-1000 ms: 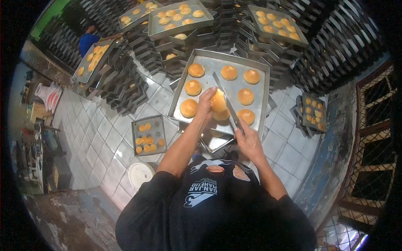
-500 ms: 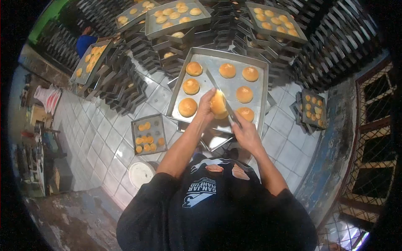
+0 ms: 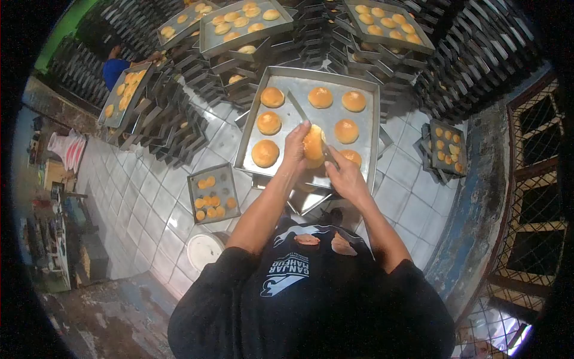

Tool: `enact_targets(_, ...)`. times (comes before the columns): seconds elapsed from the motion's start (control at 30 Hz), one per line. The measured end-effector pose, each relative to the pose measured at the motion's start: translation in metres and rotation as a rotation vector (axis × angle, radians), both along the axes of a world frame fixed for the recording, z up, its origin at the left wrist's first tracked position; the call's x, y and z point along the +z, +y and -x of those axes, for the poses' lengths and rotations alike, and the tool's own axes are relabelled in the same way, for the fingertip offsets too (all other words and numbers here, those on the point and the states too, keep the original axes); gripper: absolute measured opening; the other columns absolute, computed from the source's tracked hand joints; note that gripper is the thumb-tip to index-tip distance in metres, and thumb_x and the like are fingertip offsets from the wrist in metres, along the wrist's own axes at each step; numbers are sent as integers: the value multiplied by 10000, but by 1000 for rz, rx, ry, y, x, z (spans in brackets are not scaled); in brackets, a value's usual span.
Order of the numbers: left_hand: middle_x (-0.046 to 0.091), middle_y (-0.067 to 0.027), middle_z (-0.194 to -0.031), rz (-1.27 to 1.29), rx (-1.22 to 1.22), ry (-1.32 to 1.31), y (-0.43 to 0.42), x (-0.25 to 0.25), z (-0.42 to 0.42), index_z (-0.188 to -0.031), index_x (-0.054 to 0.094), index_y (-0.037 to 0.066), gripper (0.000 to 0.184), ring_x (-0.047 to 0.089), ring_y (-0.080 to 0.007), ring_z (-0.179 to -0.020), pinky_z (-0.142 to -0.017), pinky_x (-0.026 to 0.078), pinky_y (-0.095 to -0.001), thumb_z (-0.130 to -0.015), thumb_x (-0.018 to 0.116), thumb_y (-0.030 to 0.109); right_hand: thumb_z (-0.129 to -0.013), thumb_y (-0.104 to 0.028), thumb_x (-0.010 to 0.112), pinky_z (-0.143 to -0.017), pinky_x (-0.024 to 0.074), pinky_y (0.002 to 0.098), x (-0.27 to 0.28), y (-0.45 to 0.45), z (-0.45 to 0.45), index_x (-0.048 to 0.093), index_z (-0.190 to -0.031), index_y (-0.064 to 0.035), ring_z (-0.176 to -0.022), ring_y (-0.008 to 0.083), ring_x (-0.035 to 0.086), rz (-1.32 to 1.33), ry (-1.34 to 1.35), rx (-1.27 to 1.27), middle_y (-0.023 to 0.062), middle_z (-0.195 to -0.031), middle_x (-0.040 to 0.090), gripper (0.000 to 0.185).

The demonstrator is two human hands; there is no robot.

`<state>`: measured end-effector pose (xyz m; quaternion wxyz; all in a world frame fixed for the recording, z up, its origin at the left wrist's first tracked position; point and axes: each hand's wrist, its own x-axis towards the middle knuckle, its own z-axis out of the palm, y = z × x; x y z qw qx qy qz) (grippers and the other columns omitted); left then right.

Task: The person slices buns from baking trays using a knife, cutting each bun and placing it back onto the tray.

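Observation:
My left hand (image 3: 295, 148) is closed around a golden-brown bun (image 3: 313, 142), holding it over a metal baking tray (image 3: 308, 76). In my right hand (image 3: 348, 178) is a long knife (image 3: 298, 106), gripped by its handle. The blade lies against the bun and points away from me, its tip beyond my left fingers. A pale strip shows on the bun beside the blade; how deep the blade sits I cannot tell. Several whole buns (image 3: 265, 153) rest on the tray around my hands, and one bun (image 3: 350, 158) is partly covered by my right hand.
Stacked trays topped with buns stand beyond, including a middle tray (image 3: 278, 29) and a right tray (image 3: 412, 37). Small bun trays lie at floor left (image 3: 234, 209) and right (image 3: 458, 170). A white bucket (image 3: 204, 250) stands near me. A person in blue (image 3: 113, 70) is at far left.
My right hand has slid forward, closer to the bun, and more of the blade has passed beyond it. My left hand still holds the bun. The view has shifted slightly.

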<state>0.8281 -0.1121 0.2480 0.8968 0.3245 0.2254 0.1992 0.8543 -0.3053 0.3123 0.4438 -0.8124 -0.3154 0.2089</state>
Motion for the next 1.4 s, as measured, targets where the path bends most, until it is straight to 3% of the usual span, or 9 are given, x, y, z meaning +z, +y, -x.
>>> enact_targets(0.07, 679, -51, -900, 31, 36, -1, 13, 2, -3, -1030, 652, 60, 305, 676, -167, -810, -733, 589, -352, -976, 729, 350, -995, -225, 592, -812, 541, 369, 1, -2, 0, 521, -1474, -9, -792, 272, 708, 13, 4, 19, 196, -832, 714, 530)
enact_targets(0.17, 680, -50, -897, 87, 46, -14, 39, -1, -2, -1032, 651, 65, 315, 675, -169, -803, -735, 586, -354, -983, 719, 369, -986, -213, 602, -884, 537, 437, 4, -30, 21, 553, -1417, 26, -993, 427, 716, -61, -18, 69, 336, -1008, 690, 496)
enact_targets(0.3, 669, -65, -920, -3, 12, 42, 12, 5, 5, -1073, 636, 50, 377, 681, -184, -795, -719, 593, -357, -982, 713, 408, -979, -199, 598, -839, 541, 420, -3, -29, 25, 549, -1425, 27, -911, 358, 737, 33, 151, -4, 303, -933, 693, 502)
enact_targets(0.37, 667, -69, -926, -12, -5, 61, 1, -4, -3, -1076, 634, 45, 385, 680, -185, -794, -719, 594, -358, -983, 712, 410, -995, -195, 601, -806, 538, 369, -3, -7, 10, 540, -1447, 6, -808, 253, 709, -28, 45, 7, 204, -888, 709, 498)
enact_targets(0.63, 669, -77, -942, 66, 67, 32, 41, 1, -6, -1101, 633, 36, 419, 680, -188, -824, -741, 593, -366, -996, 686, 438, -993, -196, 606, -761, 537, 349, -24, -35, 24, 538, -1448, 16, -771, 229, 694, -44, -18, 54, 179, -836, 694, 506)
enact_targets(0.73, 661, -65, -940, -12, 5, 113, 18, 1, -4, -1081, 634, 43, 406, 668, -175, -836, -746, 587, -359, -1009, 666, 441, -986, -219, 605, -818, 539, 403, -29, -29, 25, 523, -1465, -4, -873, 333, 734, -30, 160, -17, 249, -892, 714, 531)
enact_targets(1.03, 672, -94, -1003, 120, 170, 122, 49, -19, -30, -1164, 594, 3, 511, 682, -207, -884, -776, 598, -396, -1021, 623, 493, -981, -202, 626, -780, 539, 367, -48, -21, 13, 531, -1467, -8, -765, 268, 692, -103, 74, 67, 192, -839, 699, 532)
enact_targets(1.13, 670, -102, -1026, 93, 93, 148, 40, -14, -26, -1193, 576, 2, 546, 686, -220, -894, -769, 600, -419, -1035, 574, 524, -1005, -179, 615, -719, 514, 293, -46, -26, 19, 495, -1504, -15, -741, 136, 629, -32, 276, -3, 78, -799, 658, 539)
enact_targets(1.4, 688, -117, -997, 149, 107, 226, 34, -27, -47, -1168, 580, 26, 574, 713, -248, -862, -754, 627, -444, -1055, 473, 578, -1004, -178, 614, -727, 518, 309, -49, 23, -11, 499, -1509, -40, -753, 160, 641, -62, 313, 2, 85, -810, 650, 536)
